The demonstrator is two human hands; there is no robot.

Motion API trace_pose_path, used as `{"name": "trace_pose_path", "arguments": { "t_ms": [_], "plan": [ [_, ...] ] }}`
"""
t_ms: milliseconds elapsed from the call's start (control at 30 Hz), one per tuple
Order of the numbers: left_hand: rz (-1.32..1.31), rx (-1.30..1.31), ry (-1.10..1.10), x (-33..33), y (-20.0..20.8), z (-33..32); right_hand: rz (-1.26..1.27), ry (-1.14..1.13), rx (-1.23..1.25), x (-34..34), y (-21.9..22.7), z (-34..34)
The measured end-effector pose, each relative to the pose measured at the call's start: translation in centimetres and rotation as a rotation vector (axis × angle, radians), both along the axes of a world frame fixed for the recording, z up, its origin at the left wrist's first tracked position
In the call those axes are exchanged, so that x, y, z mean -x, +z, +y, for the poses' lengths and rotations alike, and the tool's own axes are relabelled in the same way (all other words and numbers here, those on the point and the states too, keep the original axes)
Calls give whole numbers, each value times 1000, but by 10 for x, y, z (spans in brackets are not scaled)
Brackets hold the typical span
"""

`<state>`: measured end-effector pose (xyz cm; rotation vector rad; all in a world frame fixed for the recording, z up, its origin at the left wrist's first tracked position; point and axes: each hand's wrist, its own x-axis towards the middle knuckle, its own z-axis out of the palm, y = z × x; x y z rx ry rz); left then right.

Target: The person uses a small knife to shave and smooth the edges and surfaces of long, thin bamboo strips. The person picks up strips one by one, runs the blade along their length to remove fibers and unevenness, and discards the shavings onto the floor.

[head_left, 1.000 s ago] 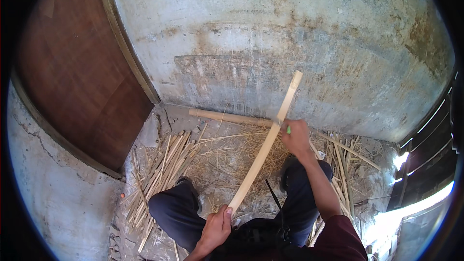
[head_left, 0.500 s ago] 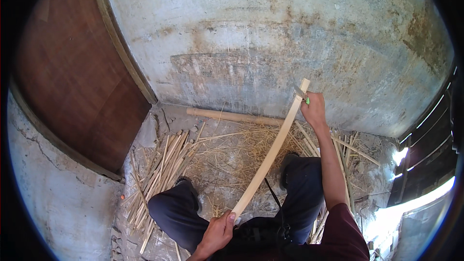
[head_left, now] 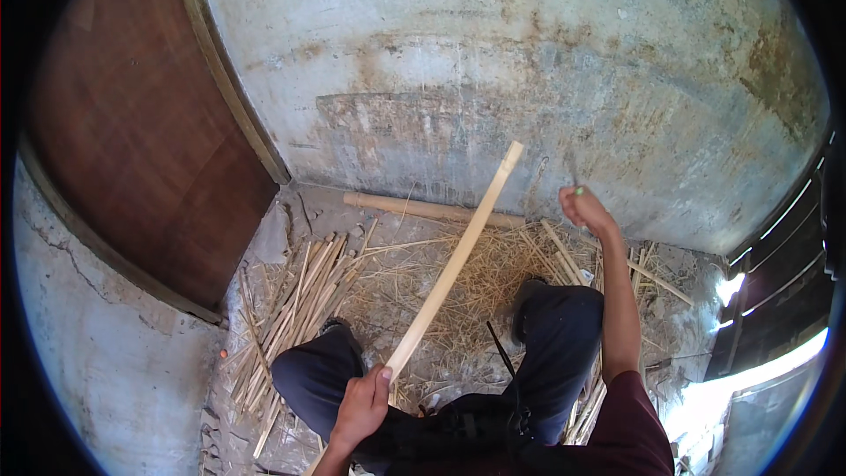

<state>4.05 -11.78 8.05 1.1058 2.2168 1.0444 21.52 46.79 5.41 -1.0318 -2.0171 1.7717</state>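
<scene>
A long, pale bamboo strip (head_left: 449, 271) slants up and away from my lap, its far end in the air in front of the wall. My left hand (head_left: 359, 407) is closed around its near end, thumb on top. My right hand (head_left: 587, 210) is raised to the right of the strip's far end, apart from it. In that fist is a small knife (head_left: 574, 173) with bits of green at the handle. Its blade points up and is faint and smeared by motion.
A stack of thin bamboo strips (head_left: 295, 313) lies on the floor at left. Straw-like shavings (head_left: 480, 286) cover the ground between my knees (head_left: 560, 326). Beyond them a bamboo pole (head_left: 414, 208) lies along the stained wall (head_left: 458, 62). A brown door panel (head_left: 141, 141) stands at left.
The knife has come off the strip's far end and moved right with my right hand. My left hand has shifted left, swinging the strip left too.
</scene>
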Motion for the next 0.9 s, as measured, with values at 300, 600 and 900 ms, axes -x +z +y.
{"name": "trace_pose_path", "arguments": {
  "t_ms": [300,600,900],
  "plan": [
    [-93,-20,34,7,18,27,271,-45,-259,22,51,-139],
    [-231,-49,-79,-2,24,30,662,116,18,22,75,-183],
    [-180,-46,-95,-13,35,24,835,-236,-145,34,105,-152]
  ]
}}
